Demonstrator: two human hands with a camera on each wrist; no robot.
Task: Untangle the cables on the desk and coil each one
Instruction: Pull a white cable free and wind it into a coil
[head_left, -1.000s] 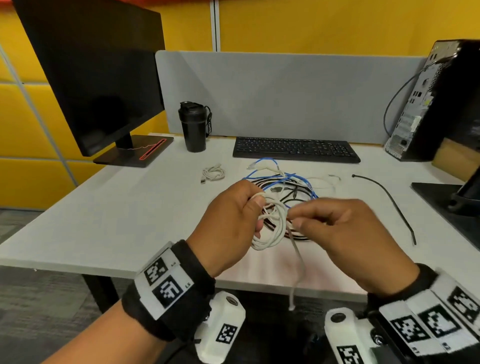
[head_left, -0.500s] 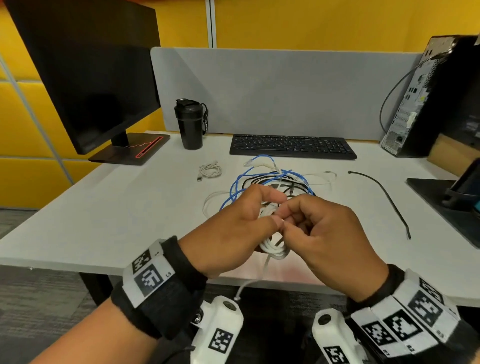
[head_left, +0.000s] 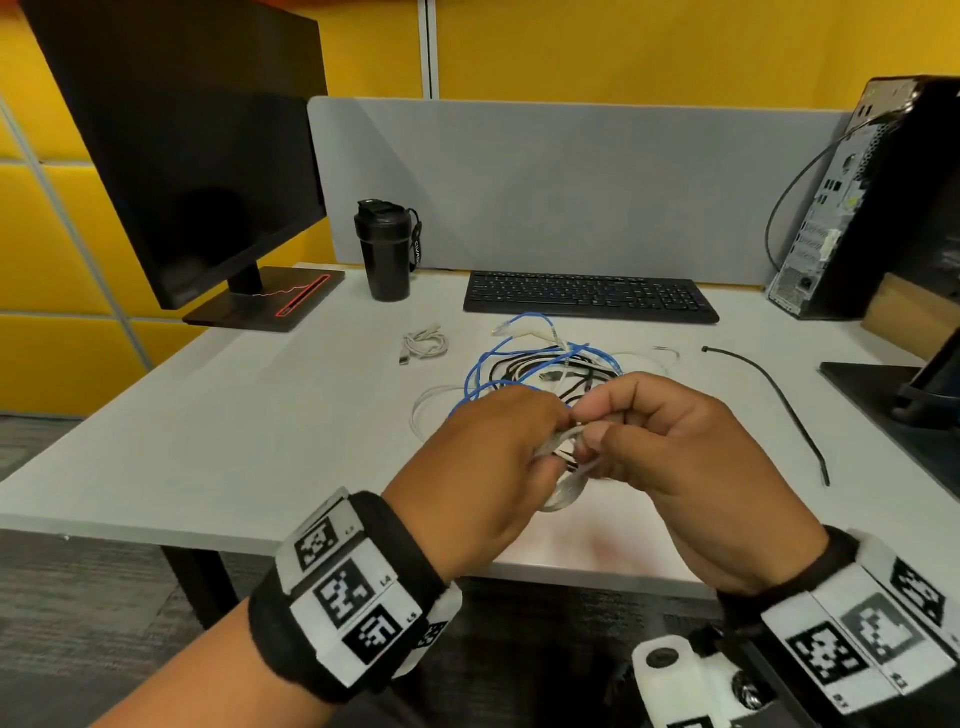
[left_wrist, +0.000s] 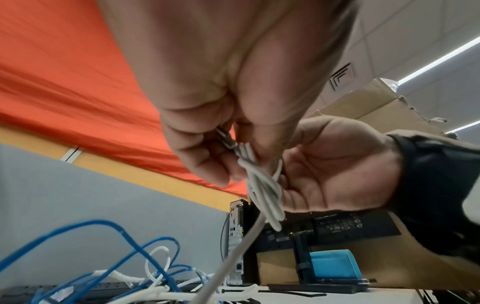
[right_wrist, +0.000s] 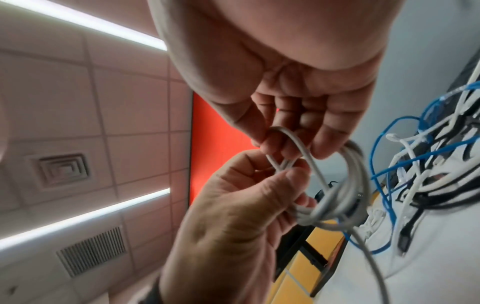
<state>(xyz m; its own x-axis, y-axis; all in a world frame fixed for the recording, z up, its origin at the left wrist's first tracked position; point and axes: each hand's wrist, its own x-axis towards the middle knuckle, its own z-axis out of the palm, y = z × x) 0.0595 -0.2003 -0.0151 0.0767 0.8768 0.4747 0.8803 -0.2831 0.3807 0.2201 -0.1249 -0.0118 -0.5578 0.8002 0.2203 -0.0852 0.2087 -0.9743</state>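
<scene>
Both hands hold a small coil of white cable (head_left: 565, 493) just above the desk's front edge. My left hand (head_left: 548, 449) grips the bundled loops (left_wrist: 265, 195) between thumb and curled fingers. My right hand (head_left: 597, 439) pinches one strand (right_wrist: 293, 142) that loops over the coil (right_wrist: 348, 191). A loose end of the same cable (left_wrist: 233, 255) runs from the coil down towards the desk. Just beyond the hands lies a tangle of blue, black and white cables (head_left: 535, 364). A small coiled white cable (head_left: 423, 345) rests to its left.
A black cable (head_left: 769, 405) lies stretched out on the right. At the back of the white desk (head_left: 260, 415) stand a keyboard (head_left: 587, 296), a black bottle (head_left: 387, 249), a monitor (head_left: 197, 156) at left and a PC tower (head_left: 872, 208) at right. A dark stand (head_left: 893, 395) is at far right.
The hands have closed together on the white coil. The tail that hung below the desk edge has been drawn up and no longer shows in the head view.
</scene>
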